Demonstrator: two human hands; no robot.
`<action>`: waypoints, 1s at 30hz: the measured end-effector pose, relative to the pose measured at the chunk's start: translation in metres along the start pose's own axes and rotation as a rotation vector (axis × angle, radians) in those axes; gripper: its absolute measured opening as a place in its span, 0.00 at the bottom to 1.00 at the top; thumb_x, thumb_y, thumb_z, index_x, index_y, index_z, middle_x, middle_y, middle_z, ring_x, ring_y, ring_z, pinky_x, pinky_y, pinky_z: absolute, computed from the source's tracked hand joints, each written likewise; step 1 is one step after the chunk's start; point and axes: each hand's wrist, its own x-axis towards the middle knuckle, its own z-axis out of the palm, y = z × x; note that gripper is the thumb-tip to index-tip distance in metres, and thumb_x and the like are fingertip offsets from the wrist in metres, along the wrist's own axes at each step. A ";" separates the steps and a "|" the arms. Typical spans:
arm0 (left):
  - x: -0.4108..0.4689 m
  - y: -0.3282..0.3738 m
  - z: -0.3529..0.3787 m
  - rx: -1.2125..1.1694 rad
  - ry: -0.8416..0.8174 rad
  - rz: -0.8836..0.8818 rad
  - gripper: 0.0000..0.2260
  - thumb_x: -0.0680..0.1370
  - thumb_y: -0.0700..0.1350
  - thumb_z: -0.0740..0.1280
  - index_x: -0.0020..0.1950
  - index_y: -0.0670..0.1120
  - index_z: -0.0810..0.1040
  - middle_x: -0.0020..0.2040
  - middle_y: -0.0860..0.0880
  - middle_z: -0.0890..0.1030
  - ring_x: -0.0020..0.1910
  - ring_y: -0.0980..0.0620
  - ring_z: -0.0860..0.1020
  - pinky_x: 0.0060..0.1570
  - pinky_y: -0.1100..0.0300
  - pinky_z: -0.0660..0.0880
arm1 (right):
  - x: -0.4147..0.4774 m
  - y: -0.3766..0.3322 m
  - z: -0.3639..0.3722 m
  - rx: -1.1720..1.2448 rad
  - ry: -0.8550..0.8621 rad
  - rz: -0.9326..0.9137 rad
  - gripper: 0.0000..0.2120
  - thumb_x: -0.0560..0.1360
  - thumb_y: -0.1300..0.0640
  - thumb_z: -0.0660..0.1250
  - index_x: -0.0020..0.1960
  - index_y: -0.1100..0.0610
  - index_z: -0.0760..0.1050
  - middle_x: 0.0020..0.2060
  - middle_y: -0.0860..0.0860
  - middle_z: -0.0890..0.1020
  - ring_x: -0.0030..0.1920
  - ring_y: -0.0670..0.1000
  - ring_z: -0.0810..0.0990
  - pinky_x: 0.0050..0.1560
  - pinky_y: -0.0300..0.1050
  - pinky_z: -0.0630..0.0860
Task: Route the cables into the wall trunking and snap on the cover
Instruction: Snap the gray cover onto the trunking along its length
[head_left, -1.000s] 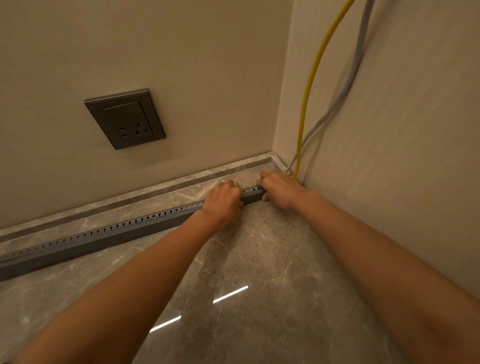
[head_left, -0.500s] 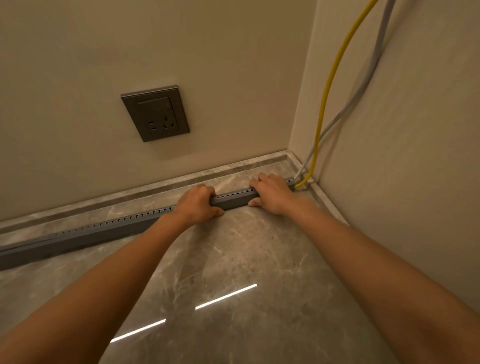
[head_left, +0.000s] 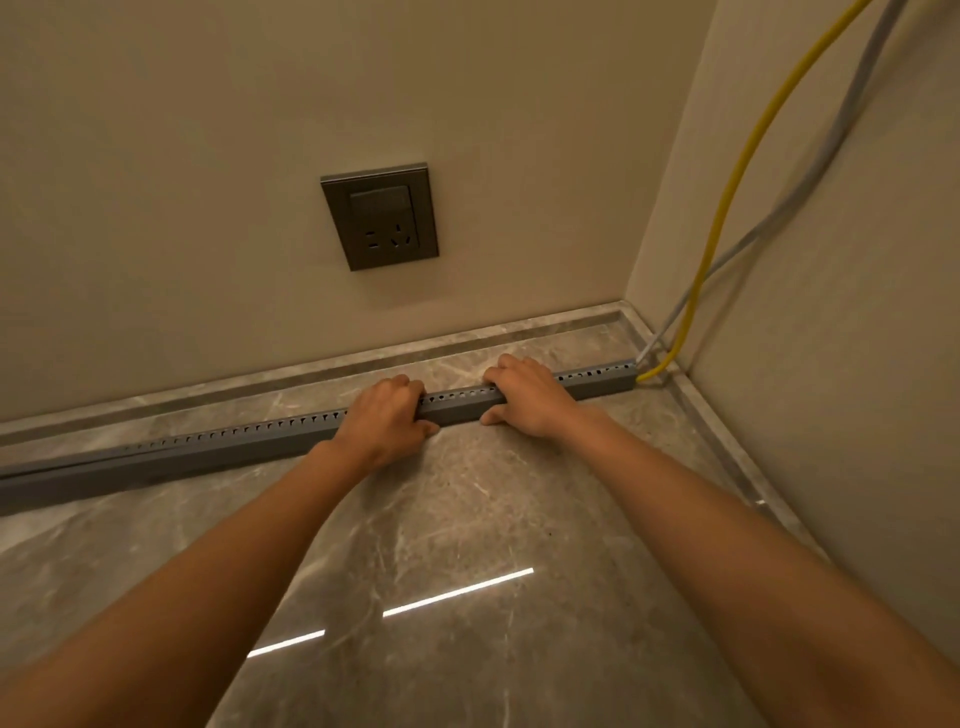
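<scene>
Marble floor (head_left: 467, 519) | grey perforated trunking (head_left: 457, 406) lies flat | left hand (head_left: 387, 413), right hand (head_left: 527, 395) grip it

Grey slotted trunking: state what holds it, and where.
Both hands grip the long grey slotted plastic trunking: left hand partway along, right hand beside it toward the corner end, fingers over the top, thumbs in front.

A finished indoor room, probably in a home: plain beige painted walls (head_left: 208, 156) meet at a corner over a polished grey-brown marble floor (head_left: 467, 519) edged with matching stone skirting (head_left: 311, 370). A dark grey square wall socket (head_left: 380, 216) sits low.
</scene>
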 end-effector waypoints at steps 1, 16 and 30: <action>0.000 0.001 0.000 0.023 -0.006 0.016 0.17 0.76 0.49 0.66 0.61 0.42 0.72 0.60 0.41 0.76 0.58 0.42 0.74 0.56 0.52 0.71 | 0.000 0.000 0.001 -0.003 0.000 0.002 0.21 0.74 0.50 0.68 0.63 0.59 0.71 0.61 0.57 0.72 0.63 0.60 0.70 0.65 0.52 0.66; -0.001 0.009 0.007 0.082 -0.008 0.101 0.16 0.79 0.47 0.61 0.64 0.41 0.68 0.61 0.41 0.75 0.58 0.43 0.74 0.57 0.53 0.71 | 0.001 -0.005 0.006 -0.013 0.029 -0.031 0.20 0.75 0.50 0.67 0.62 0.59 0.72 0.61 0.55 0.73 0.62 0.57 0.70 0.64 0.53 0.66; 0.001 -0.006 -0.005 -0.153 -0.024 0.034 0.15 0.75 0.46 0.68 0.60 0.43 0.78 0.55 0.41 0.81 0.54 0.43 0.77 0.52 0.53 0.73 | -0.007 -0.007 0.009 0.117 0.082 0.016 0.19 0.75 0.47 0.66 0.61 0.57 0.75 0.59 0.56 0.75 0.62 0.56 0.71 0.65 0.50 0.64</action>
